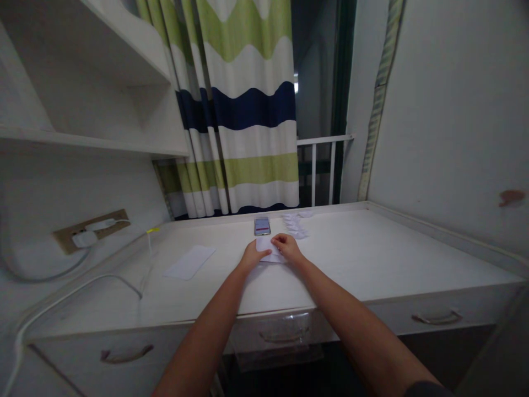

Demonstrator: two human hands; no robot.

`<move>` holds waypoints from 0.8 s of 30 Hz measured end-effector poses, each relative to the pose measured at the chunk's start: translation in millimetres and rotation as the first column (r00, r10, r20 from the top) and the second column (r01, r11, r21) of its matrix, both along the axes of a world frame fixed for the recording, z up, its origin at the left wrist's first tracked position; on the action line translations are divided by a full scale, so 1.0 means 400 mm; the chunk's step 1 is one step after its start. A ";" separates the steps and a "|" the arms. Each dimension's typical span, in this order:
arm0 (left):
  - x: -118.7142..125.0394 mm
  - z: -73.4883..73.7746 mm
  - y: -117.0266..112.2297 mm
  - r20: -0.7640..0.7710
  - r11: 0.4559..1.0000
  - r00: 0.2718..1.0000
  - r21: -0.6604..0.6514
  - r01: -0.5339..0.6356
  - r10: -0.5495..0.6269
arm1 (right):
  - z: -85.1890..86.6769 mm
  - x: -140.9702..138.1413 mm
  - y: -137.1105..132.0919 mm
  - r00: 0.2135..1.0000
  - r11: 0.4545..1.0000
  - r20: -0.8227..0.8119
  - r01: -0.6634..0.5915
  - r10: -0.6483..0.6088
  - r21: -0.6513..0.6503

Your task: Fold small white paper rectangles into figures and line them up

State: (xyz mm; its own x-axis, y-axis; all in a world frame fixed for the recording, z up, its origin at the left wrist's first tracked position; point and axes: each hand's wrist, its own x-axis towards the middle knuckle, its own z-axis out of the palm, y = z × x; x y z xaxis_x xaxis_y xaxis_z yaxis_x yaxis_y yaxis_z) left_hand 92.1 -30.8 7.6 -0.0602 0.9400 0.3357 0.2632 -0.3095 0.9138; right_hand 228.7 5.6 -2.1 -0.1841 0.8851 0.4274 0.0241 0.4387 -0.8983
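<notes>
Resting on a white paper sheet (268, 251), the left hand (252, 256) and right hand (288, 247) show loose, spread grips.

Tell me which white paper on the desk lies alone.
The single flat sheet at the left of the desk. The other paper sits under the left hand and right hand; the small pieces lie clustered at the far edge, beside the phone.

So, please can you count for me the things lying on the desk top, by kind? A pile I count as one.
Smartphones: 1, smartphone
Paper sheets: 2, flat sheet and sheet under the left hand and right hand
Piles of small white paper pieces: 1, pile, pieces uncountable
Total: 4
</notes>
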 end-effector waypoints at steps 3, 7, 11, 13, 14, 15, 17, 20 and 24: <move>0.001 0.000 0.002 0.002 1.000 1.000 0.012 0.005 -0.005 | 0.000 -0.002 -0.001 1.000 1.000 -0.026 -0.005 0.005 0.005; 0.001 -0.001 0.001 0.018 0.999 0.999 0.003 0.048 -0.048 | 0.003 -0.005 -0.006 0.998 0.999 -0.059 -0.026 0.025 -0.018; 0.001 -0.002 0.000 0.035 0.998 0.997 -0.002 0.068 -0.068 | 0.005 -0.003 -0.011 0.998 1.000 -0.059 -0.010 0.010 -0.004; -0.001 -0.004 0.001 0.051 0.999 0.998 0.005 0.049 -0.049 | 0.005 -0.003 -0.011 0.998 1.000 -0.058 -0.010 0.010 -0.001; -0.002 -0.004 0.003 0.057 1.000 0.998 0.009 0.029 -0.030 | 0.004 -0.002 -0.011 0.999 1.000 -0.053 -0.013 0.013 -0.001; -0.004 -0.005 0.005 0.062 1.000 0.998 0.014 0.006 -0.006 | 0.003 -0.002 -0.010 0.999 1.000 -0.041 -0.017 0.017 0.001; -0.007 -0.007 0.009 0.067 0.999 0.997 0.015 -0.036 0.034 | 0.000 -0.002 -0.008 1.000 1.000 -0.004 -0.011 0.011 0.014; -0.010 -0.008 0.012 0.056 0.999 0.998 0.011 -0.040 0.040 | -0.003 -0.001 -0.004 0.999 0.998 0.039 0.033 -0.035 0.044; -0.008 0.002 0.005 0.044 0.998 0.997 0.004 -0.059 0.058 | -0.005 -0.002 -0.002 0.999 0.999 0.023 0.029 -0.030 0.046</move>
